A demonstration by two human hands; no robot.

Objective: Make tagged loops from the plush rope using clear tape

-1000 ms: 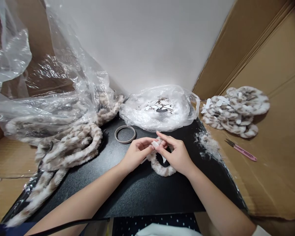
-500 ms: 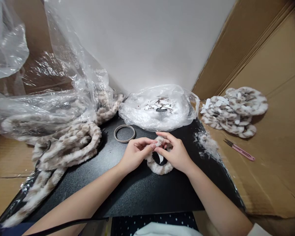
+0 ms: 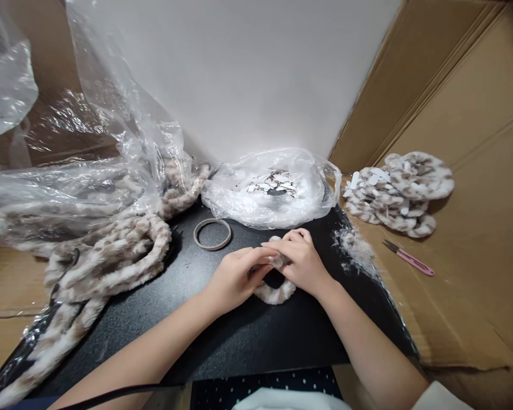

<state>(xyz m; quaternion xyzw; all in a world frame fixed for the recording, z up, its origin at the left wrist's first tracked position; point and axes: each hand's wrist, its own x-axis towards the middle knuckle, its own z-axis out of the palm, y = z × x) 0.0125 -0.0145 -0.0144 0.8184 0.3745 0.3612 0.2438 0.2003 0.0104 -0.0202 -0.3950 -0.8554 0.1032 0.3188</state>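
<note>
Between my hands is a small loop of brown-and-white furry cord (image 3: 275,294), its lower curve lying on the black table. My left hand (image 3: 236,278) grips the loop's upper left part with thumb and fingers. From the other side my right hand (image 3: 302,261) closes over the top of the same loop, fingertips almost meeting those of the left. A bit of fluff shows between the fingertips. The white tag seen inside the loop earlier is hidden now. Just left of the hands lies a grey-brown roll of tape (image 3: 212,234).
Long furry cords (image 3: 111,267) spill from a clear plastic bag (image 3: 111,114) on the left. Behind the hands sits a plastic bag with white tags (image 3: 271,183). At right are a pile of furry loops (image 3: 404,191), pink thread snips (image 3: 409,257) and loose fluff (image 3: 355,246).
My right hand has turned over the loop's top, its fingers now folded across it. The white tag has gone from sight. The whole view has shifted slightly.
</note>
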